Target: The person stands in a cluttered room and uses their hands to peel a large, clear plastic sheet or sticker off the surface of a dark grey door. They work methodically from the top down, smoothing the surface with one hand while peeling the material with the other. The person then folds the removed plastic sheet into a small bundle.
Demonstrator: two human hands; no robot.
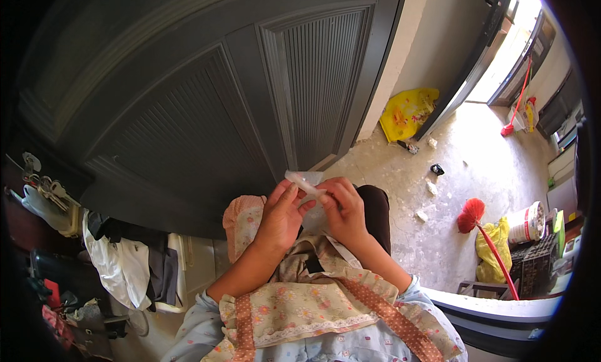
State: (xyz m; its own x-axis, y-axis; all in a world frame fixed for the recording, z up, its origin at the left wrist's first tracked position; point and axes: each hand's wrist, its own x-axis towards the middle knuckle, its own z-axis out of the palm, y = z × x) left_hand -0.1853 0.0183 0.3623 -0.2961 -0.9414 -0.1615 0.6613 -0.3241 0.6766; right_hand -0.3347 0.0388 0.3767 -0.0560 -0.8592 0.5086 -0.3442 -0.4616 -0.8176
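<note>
Above my lap, a small piece of clear plastic film (306, 182), partly rolled or folded, is pinched between both hands. My left hand (282, 214) holds its left end between thumb and fingers. At the other end, the thumb and bent fingers of my right hand (346, 208) grip it. Whether anything lies inside the film cannot be made out. Below the hands, a floral apron (300, 303) with ruffles and dotted straps covers my lap. A pale strip (343, 253) rests on the cloth under my right wrist.
A dark panelled door (244, 103) stands close in front. Scraps (421, 216) and a yellow bag (409, 115) lie on the concrete floor (399, 249). To the right are a red brush (471, 215), a bucket (526, 222) and a crate (533, 261). Keys (54, 193) and bags (119, 268) hang left.
</note>
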